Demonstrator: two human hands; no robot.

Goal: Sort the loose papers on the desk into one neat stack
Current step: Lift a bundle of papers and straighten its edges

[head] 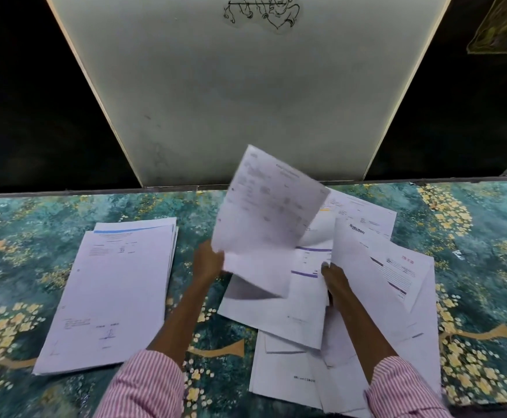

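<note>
A squared-up stack of white papers [110,294] lies on the left of the desk. On the right, several loose printed sheets [300,315] lie spread and overlapping. My left hand [208,262] grips the lower left edge of one printed sheet [269,212], which is lifted and tilted above the loose pile. My right hand [333,280] rests on the loose pile, its fingers closed on the edge of another white sheet [363,267] with a logo at its top.
The desk wears a teal cloth with yellow flowers [472,236]. A pale panel [246,101] rises behind the desk's far edge, with dark gaps on both sides. Both sleeves are pink-striped.
</note>
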